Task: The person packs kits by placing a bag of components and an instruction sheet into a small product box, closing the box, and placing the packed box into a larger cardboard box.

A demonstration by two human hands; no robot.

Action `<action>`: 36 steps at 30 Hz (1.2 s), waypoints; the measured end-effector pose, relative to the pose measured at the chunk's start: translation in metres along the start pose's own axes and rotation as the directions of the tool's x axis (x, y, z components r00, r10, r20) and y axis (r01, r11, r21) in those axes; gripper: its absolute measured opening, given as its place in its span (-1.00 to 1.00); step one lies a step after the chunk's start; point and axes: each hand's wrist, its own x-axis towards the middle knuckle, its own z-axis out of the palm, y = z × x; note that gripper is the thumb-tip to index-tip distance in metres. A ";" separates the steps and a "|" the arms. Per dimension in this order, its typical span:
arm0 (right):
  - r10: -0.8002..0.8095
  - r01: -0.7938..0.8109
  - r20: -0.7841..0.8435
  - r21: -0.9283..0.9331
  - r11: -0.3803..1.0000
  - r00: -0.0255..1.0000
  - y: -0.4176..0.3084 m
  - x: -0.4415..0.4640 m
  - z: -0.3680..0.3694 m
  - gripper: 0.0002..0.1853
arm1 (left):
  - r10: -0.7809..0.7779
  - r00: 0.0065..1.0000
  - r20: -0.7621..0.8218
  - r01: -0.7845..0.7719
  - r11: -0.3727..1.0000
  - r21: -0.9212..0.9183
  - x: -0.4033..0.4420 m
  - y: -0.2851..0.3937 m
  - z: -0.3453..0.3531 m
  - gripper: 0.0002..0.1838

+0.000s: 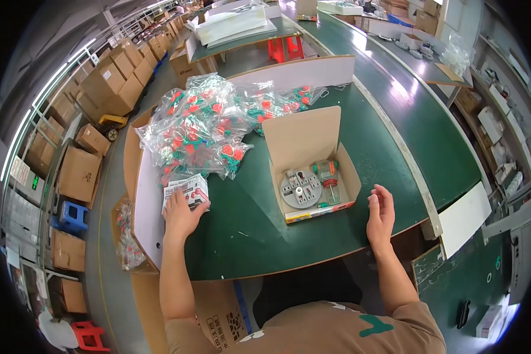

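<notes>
My left hand [182,217] rests on a small stack of printed leaflets [194,190] at the table's left side, fingers over the paper and thumb spread to the right. My right hand [382,218] is held over the table just right of an open cardboard box [304,131], its fingers loosely stretched with nothing in them. The box lid stands up at the back. Inside lie a round grey disc [301,189] with several small parts on it and a clear jar-like container [331,190] with red and green parts.
Clear plastic bags [197,133] of red and green parts are heaped at the table's back left. A low white-faced board [295,69] borders the back. A green conveyor belt [419,112] runs along the right. Cartons [76,174] and a blue stool [71,216] stand left.
</notes>
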 end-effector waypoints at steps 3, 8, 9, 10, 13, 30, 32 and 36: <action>0.148 -0.150 0.048 0.041 0.988 0.988 0.002 0.003 0.003 -0.66 | 0.002 0.998 0.067 0.003 0.997 -0.072 -0.008 -0.011 0.011 -0.09; 0.176 -0.182 0.098 0.055 0.982 0.979 0.000 0.008 0.010 -0.69 | 0.258 0.943 -0.211 -0.273 0.961 -0.043 0.007 0.034 -0.001 -0.25; 0.175 -0.180 0.098 0.050 0.982 0.980 0.000 0.006 0.009 -0.70 | 0.380 0.889 -0.255 -0.429 0.886 -0.178 0.017 0.050 -0.005 -0.32; 0.169 -0.175 0.101 0.049 0.983 0.980 0.000 0.003 0.007 -0.70 | 0.375 0.890 -0.259 -0.426 0.887 -0.180 0.028 0.061 -0.004 -0.32; 0.131 -0.129 0.129 -0.027 0.991 0.983 0.001 -0.003 0.002 -0.71 | 0.257 0.965 -0.049 -0.259 0.965 -0.029 0.064 0.088 0.006 -0.39; 0.100 -0.087 0.157 -0.091 0.992 0.983 0.004 0.001 0.002 -0.74 | 0.307 0.907 -0.287 -0.326 0.945 -0.019 0.111 0.012 -0.051 -0.51; 0.099 -0.084 0.156 -0.099 0.992 0.983 0.002 -0.001 0.002 -0.74 | 0.353 0.853 -0.384 -0.398 0.917 -0.039 0.087 0.031 -0.077 -0.53; 0.126 -0.108 0.170 -0.115 0.987 0.977 0.001 0.001 0.003 -0.72 | 0.542 0.652 -0.530 -0.615 0.787 0.047 0.024 0.088 -0.133 -0.56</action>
